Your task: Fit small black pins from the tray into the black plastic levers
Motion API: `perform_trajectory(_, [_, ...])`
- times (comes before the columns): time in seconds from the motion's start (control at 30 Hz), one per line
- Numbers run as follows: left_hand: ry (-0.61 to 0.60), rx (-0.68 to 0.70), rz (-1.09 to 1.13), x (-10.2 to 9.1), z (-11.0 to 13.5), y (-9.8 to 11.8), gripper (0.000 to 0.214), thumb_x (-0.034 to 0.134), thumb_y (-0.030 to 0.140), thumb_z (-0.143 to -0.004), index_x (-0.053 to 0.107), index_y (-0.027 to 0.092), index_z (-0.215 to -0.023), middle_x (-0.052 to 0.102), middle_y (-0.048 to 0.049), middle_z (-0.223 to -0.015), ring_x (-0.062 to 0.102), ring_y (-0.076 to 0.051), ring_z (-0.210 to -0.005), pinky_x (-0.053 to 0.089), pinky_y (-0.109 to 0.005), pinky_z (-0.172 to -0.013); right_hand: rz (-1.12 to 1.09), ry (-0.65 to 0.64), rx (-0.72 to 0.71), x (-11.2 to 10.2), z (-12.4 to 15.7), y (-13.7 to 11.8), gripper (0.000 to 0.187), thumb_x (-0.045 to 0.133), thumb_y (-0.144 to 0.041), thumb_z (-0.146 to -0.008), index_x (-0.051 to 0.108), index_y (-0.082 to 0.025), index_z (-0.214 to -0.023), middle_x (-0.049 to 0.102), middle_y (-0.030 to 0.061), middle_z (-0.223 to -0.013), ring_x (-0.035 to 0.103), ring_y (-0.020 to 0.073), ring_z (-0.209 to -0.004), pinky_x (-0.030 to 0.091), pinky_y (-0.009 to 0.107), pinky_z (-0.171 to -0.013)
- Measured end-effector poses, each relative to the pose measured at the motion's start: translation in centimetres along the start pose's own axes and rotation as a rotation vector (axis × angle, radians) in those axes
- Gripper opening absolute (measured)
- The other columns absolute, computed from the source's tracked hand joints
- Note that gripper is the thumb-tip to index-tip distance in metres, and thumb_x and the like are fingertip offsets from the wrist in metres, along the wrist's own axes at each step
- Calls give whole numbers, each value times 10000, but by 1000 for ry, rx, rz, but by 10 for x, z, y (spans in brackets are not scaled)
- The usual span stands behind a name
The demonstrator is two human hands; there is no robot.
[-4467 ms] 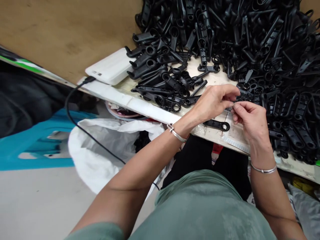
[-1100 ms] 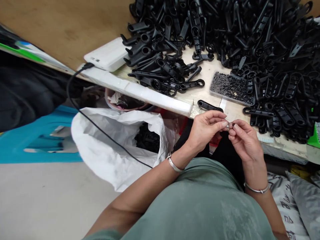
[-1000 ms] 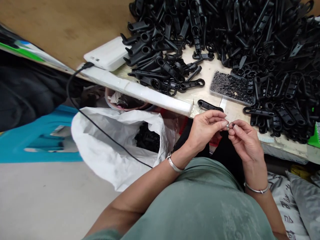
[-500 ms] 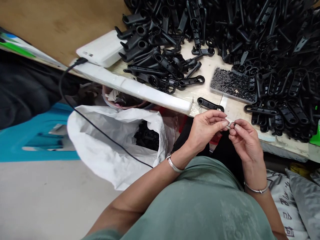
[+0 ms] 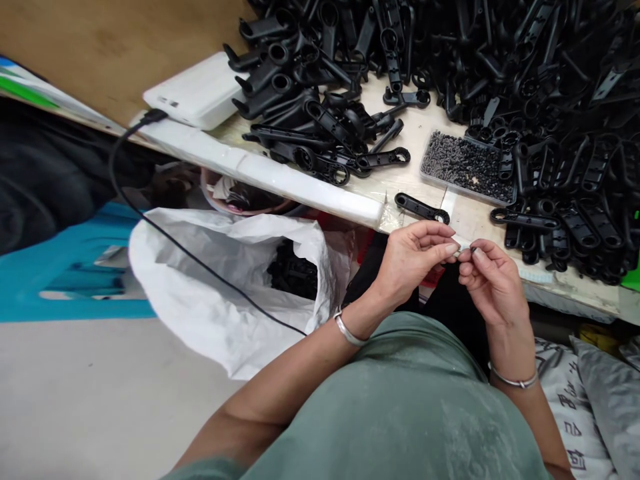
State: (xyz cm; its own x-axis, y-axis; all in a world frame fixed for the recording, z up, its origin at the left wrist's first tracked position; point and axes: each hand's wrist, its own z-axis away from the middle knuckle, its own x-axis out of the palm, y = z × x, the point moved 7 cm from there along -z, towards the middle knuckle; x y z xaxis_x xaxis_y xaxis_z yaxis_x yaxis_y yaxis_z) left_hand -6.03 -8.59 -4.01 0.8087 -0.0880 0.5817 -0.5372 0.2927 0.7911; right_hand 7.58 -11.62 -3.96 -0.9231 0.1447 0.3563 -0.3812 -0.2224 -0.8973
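Note:
Both hands are held close together just in front of the bench edge. My left hand (image 5: 413,257) is closed in a pinch, thumb against the fingers; what lies between the fingertips is too small to make out. Facing it, my right hand (image 5: 493,280) pinches a small dark piece (image 5: 473,249) between thumb and forefinger. Something pale shows in the narrow gap between the hands, its kind unclear. Just beyond my left fingers, a black plastic arm-shaped part (image 5: 421,207) with ringed ends lies on the bench. A clear box (image 5: 467,163) of tiny dark pieces sits behind it.
Black plastic parts (image 5: 340,127) are heaped across the back and right of the bench (image 5: 395,133). A white device (image 5: 195,93) with a black cable (image 5: 190,253) lies at left. Below stands an open white sack (image 5: 185,267) with black parts inside, near a blue surface (image 5: 75,233).
My right hand has shifted slightly right, widening the gap between the fingertips. My left hand stays almost in place. The view has turned a little; the black parts lie as before.

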Motion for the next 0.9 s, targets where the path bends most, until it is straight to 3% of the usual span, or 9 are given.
perform_trajectory(0.2, [-17, -17, 46, 4, 0, -2, 298, 883, 227, -617, 696, 130, -827, 733, 2, -700, 667, -81, -598, 544, -183, -623, -42, -20, -2, 2, -1, 2, 272, 880, -311, -646, 667, -241, -802, 633, -55, -718, 537, 53, -586, 494, 148, -503])
perform_trajectory(0.37, [-8, -48, 60, 4, 0, -5, 361, 915, 274, -581, 696, 136, -832, 738, -1, -703, 664, -86, -587, 551, -194, -613, 25, 25, -35, 5, 0, -1, 272, 891, -352, -603, 687, -253, -754, 560, -56, -592, 488, 77, -538, 454, 175, -463])
perform_trajectory(0.57, [-36, -61, 96, 7, 0, -7, 374, 913, 291, -596, 684, 140, -849, 737, -1, -703, 674, -96, -594, 550, -204, -616, 31, 67, -53, 7, 0, -1, 273, 896, -343, -578, 695, -255, -741, 633, -40, -640, 535, 83, -540, 453, 181, -445])
perform_trajectory(0.77, [-26, -60, 94, 5, 0, -9, 378, 918, 289, -590, 687, 142, -851, 738, 2, -715, 663, -89, -599, 546, -205, -629, 66, 86, -71, 4, 1, 0, 261, 871, -326, -610, 679, -239, -763, 684, -21, -705, 593, 100, -589, 453, 187, -437])
perform_trajectory(0.9, [-20, -42, 70, 3, 0, -9, 362, 915, 286, -595, 695, 139, -841, 739, -3, -711, 663, -93, -612, 548, -209, -641, 123, 106, -123, 2, 3, -4, 190, 845, -289, -673, 708, -223, -786, 670, -34, -638, 565, 79, -505, 469, 190, -442])
